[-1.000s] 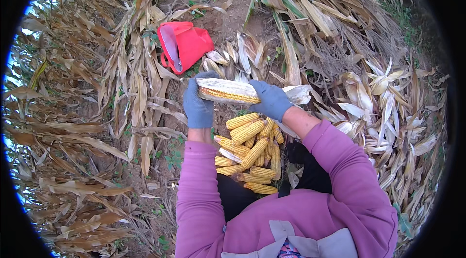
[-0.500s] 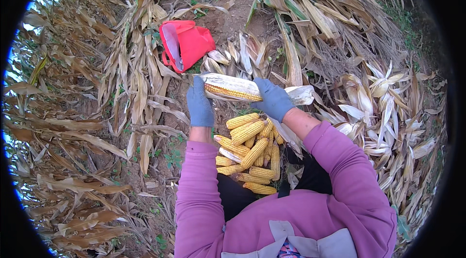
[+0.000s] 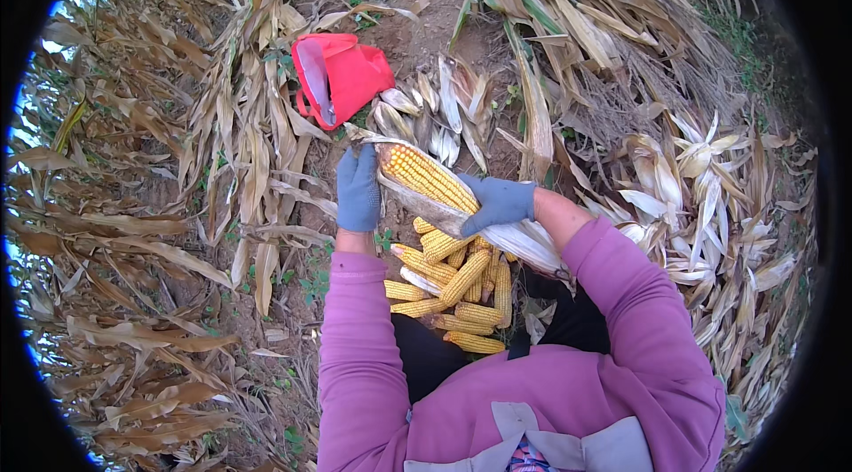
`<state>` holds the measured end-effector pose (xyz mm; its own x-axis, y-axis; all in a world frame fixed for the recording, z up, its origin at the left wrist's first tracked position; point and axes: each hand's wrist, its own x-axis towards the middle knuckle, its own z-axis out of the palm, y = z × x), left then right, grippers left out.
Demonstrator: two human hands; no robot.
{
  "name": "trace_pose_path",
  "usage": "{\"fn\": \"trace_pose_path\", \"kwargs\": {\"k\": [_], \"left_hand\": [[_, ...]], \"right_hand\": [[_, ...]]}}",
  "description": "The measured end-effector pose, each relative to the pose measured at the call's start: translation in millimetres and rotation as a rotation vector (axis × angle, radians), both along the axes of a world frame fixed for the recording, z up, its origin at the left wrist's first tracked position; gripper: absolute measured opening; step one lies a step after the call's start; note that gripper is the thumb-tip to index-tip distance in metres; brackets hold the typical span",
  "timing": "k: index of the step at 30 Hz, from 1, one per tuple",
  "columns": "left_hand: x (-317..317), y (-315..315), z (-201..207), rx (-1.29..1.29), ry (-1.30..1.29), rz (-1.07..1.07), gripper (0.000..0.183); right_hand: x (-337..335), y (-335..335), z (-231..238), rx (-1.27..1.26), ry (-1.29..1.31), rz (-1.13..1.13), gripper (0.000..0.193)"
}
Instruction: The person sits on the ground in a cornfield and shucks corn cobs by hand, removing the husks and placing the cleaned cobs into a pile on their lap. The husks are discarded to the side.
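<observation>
A partly husked ear of corn [image 3: 424,177] slants in front of me, its yellow kernels bare on the upper side. Pale dry husk [image 3: 524,241] wraps its underside and trails down to the right. My right hand [image 3: 501,204], in a grey-blue glove, is closed around the ear's lower right part. At the upper left end, my left hand [image 3: 358,191], gloved alike, has its fingers closed at the ear's tip and husk; the thumb's grip is partly hidden. Below the ear lies a pile of bare yellow corn cobs [image 3: 463,279], between my legs.
A red bag [image 3: 355,77] lies open beyond my left hand. Unhusked ears [image 3: 404,113] sit right of it. Empty husks [image 3: 697,206] are heaped at the right. Dry cut stalks [image 3: 568,11] lie at the far right, and standing dry corn plants [image 3: 115,206] line the left.
The ear has tilted, its right end swinging down toward me, and more kernels show. My right hand has moved slightly lower; my left hand has shifted a little left.
</observation>
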<state>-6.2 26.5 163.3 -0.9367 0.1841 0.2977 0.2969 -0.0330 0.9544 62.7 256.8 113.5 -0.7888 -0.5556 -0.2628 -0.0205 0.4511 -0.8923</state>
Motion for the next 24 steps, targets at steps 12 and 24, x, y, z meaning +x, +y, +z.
{"fn": "trace_pose_path", "kwargs": {"k": [12, 24], "left_hand": [[7, 17, 6, 0.515, -0.45, -0.517, 0.05], [13, 51, -25, 0.726, -0.606, 0.111, 0.037]], "right_hand": [[8, 0, 20, -0.203, -0.321, 0.152, 0.091], [2, -16, 19, -0.316, 0.108, -0.242, 0.095]]}}
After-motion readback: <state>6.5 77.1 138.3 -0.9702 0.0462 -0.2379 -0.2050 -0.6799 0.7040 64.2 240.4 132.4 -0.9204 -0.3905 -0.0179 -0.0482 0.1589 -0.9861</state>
